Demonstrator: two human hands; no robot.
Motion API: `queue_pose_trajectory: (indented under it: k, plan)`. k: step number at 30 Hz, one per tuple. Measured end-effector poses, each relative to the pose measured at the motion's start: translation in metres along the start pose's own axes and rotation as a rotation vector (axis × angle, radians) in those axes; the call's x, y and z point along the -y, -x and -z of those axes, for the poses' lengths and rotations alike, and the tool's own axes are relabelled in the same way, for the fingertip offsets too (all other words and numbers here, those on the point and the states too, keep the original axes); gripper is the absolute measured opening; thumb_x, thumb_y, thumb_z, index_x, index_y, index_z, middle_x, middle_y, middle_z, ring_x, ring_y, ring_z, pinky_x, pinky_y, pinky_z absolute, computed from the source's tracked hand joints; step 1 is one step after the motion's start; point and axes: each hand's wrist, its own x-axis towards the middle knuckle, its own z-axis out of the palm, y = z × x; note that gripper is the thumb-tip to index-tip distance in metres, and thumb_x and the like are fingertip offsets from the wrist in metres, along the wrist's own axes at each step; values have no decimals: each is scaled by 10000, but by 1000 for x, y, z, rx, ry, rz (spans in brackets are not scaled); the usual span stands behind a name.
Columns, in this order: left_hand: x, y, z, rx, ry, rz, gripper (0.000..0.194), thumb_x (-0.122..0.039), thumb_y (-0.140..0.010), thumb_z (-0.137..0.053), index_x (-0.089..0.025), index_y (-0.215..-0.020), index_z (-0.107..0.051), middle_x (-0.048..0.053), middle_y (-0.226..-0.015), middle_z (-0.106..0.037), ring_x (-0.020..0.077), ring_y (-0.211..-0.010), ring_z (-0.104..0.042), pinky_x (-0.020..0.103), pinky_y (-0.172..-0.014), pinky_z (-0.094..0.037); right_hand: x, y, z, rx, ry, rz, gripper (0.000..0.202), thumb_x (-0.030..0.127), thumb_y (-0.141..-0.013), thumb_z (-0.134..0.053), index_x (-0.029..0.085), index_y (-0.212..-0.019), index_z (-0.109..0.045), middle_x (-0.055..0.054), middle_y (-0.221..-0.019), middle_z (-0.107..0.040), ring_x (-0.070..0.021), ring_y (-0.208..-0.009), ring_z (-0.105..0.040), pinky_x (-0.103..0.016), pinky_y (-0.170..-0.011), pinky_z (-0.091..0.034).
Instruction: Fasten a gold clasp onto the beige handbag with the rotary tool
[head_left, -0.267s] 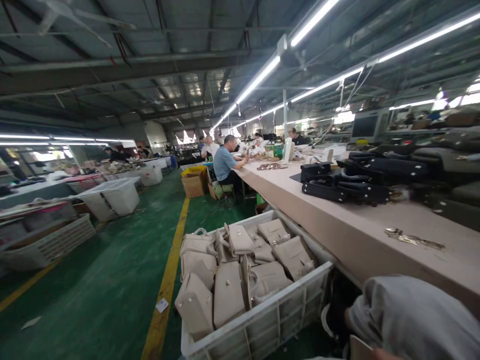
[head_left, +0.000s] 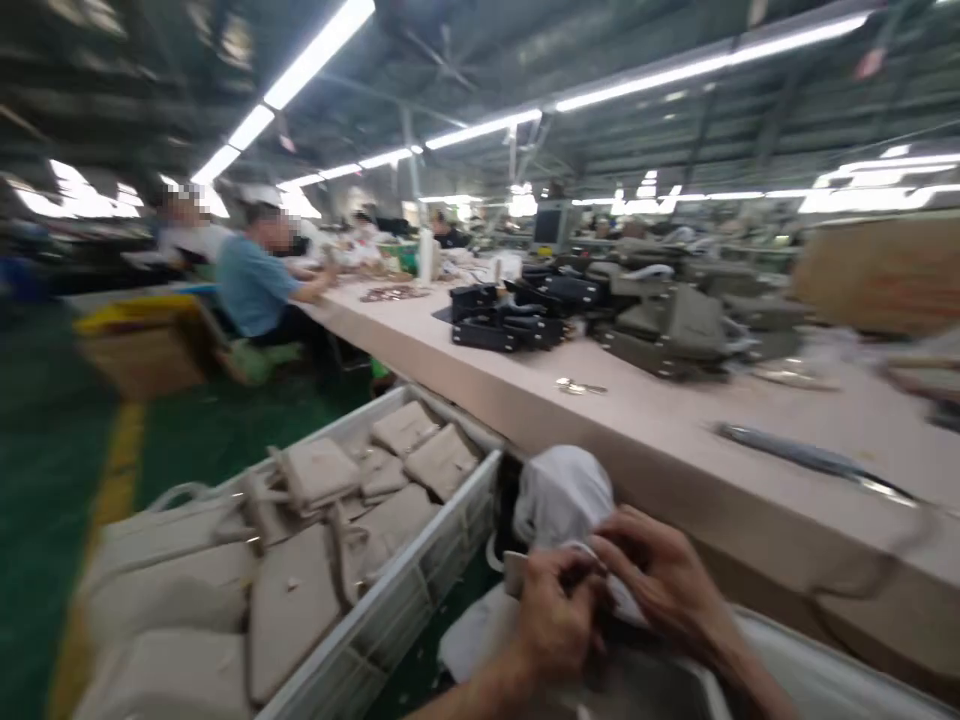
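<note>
One beige piece [head_left: 514, 573] pokes out at lower centre, the left hand [head_left: 556, 612] curled round it, apparently for steadiness; the right hand [head_left: 660, 575] bends close, its hold unclear to me. Beige handbags [head_left: 292, 605] fill a crate [head_left: 416, 600] lower left, presumably for easy reach.

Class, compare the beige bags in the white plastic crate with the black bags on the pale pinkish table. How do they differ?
Colour: the beige bags are pale; the black bags are dark.
Place: the beige bags lie inside the white plastic crate; the black bags lie on the pale pinkish table.
Distance: the beige bags are nearer the camera than the black bags.
Shared: both are heaped together.
</note>
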Motion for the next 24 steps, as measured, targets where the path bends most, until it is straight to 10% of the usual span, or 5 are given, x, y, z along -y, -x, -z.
queue_pose_trajectory:
  k: [7,15,24]
  plan:
    - [22,-44,-2,103,10,36,273,-397,-922,-720,-133,-971,-769,-7,-523,-643,126,-377,-528,198,-449,-423,-54,-4,-4,-96,-248,-384,110,272,-827,-769,167,-796,-769,-10,-687,-677,-143,-613,-594,-224,-565,-415]
    - [22,-84,-13,175,-6,220,349,-481,-862,-801,-154,-982,-780,-6,-534,-664,177,-428,-631,228,-491,-518,-91,-13,-4,-247,-655,-671,444,552,-869,-805,122,-817,-705,-29,-562,-608,-151,-402,-536,-204,-379,-395]
    - [9,-118,-21,-84,8,324,308,-400,-876,-732,-94,-886,-759,100,-729,-778,145,-422,-647,189,-439,-453,-114,-14,30,-503,-323,-695,444,568,-928,-779,124,-923,-756,-72,-739,-686,-132,-506,-575,-214,-475,-463]
